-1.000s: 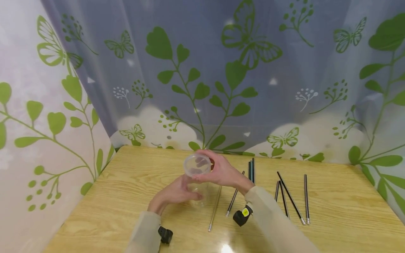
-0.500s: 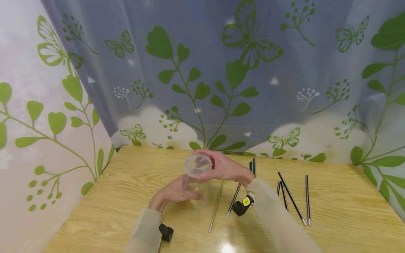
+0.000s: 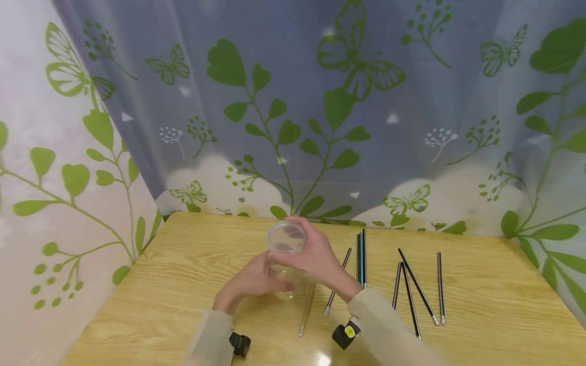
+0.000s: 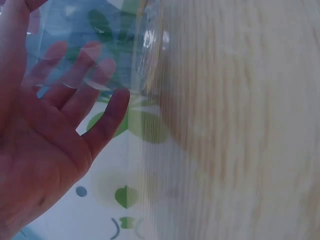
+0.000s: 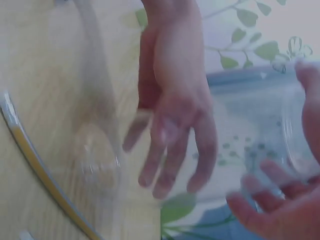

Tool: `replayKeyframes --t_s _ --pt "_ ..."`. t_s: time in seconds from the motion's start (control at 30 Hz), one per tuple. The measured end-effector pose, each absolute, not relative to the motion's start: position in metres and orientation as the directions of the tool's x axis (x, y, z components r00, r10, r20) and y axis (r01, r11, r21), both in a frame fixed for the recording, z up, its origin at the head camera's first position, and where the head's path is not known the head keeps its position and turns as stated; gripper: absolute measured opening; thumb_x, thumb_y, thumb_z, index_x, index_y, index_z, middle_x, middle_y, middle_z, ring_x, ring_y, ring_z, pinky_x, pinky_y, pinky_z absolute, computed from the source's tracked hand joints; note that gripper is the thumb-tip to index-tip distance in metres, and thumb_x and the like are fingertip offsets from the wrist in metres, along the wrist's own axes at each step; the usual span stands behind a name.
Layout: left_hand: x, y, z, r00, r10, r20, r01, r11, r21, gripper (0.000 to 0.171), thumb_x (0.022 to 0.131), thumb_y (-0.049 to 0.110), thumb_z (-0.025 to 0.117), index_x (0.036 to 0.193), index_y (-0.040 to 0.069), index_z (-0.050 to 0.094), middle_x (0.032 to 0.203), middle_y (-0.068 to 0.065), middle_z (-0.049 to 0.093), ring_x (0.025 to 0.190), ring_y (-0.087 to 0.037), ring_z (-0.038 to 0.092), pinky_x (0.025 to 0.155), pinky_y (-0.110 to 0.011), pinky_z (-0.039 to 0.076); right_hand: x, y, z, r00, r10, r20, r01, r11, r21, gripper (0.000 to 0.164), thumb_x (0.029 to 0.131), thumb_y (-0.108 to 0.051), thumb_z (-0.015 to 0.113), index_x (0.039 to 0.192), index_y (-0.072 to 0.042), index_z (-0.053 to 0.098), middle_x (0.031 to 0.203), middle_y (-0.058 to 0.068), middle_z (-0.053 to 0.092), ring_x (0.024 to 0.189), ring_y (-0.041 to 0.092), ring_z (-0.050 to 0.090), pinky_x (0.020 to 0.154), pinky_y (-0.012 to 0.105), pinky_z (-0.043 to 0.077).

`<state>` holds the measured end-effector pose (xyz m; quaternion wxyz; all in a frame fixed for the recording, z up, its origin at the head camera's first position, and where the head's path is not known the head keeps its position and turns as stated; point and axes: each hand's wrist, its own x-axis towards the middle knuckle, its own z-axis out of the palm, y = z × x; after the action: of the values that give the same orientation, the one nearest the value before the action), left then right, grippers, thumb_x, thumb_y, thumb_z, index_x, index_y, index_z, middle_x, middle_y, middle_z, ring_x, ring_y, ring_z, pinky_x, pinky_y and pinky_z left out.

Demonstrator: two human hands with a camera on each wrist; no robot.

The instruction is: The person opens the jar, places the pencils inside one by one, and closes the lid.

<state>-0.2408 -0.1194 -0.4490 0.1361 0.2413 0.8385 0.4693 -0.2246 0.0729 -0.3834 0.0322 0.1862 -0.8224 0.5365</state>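
Observation:
A clear, empty plastic jar [image 3: 285, 277] stands upright above the middle of the table, its round translucent top [image 3: 286, 237] facing up. My left hand [image 3: 252, 278] grips the jar's body from the left, the thumb on the near side. In the left wrist view the fingers [image 4: 102, 70] of that hand show through the clear wall. Higher up, my right hand [image 3: 311, 254] holds the jar around its top, with the thumb in front and the fingers behind. The right wrist view shows the jar's clear bottom [image 5: 97, 160] close over the wood and the right hand's fingers [image 5: 265, 200] near the rim.
A gold pencil [image 3: 306, 310] and a black pencil [image 3: 338, 284] lie just right of the jar. Behind the right wrist lie several dark pencils [image 3: 360, 256] side by side. More black pencils [image 3: 418, 287] are spread on the right. A patterned curtain [image 3: 293, 101] hangs at the table's far edge.
My right hand has turned around the jar's top, its wrist swinging down and toward me. The left hand and the jar stay nearly in place. The head view has shifted slightly.

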Motion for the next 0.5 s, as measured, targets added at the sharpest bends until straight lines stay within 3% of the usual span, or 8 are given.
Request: replayKeyframes --t_s 0.17,0.5 --pt "-0.2407 -0.1192 -0.4496 -0.859 0.512 0.010 0.270 0.436 0.859 0.081 0.077 0.026 0.087 0.148 0.019 0.048 0.148 -0.002 0.056 0.138 -0.027 0.050 0.115 -0.058 0.042 -0.2197 0.0634 -0.3820 -0.946 -0.175 0.275 -0.322 0.379 -0.868 0.077 0.075 -0.033 0.092 0.140 -0.015 0.055 0.130 0.008 0.068 0.119 0.027 0.063 0.093 0.044 0.054" --pt "-0.2494 -0.1236 -0.4540 -0.813 0.582 0.001 0.276 0.383 0.882 0.087 0.081 0.020 0.086 0.154 0.018 0.038 0.156 -0.007 0.047 0.143 -0.035 0.046 0.113 -0.061 0.044 -0.2295 0.0676 -0.3791 -0.931 -0.283 0.229 -0.321 0.340 -0.884 0.071 0.075 -0.025 0.092 0.138 -0.019 0.058 0.129 0.004 0.067 0.117 0.025 0.062 0.097 0.042 0.051"
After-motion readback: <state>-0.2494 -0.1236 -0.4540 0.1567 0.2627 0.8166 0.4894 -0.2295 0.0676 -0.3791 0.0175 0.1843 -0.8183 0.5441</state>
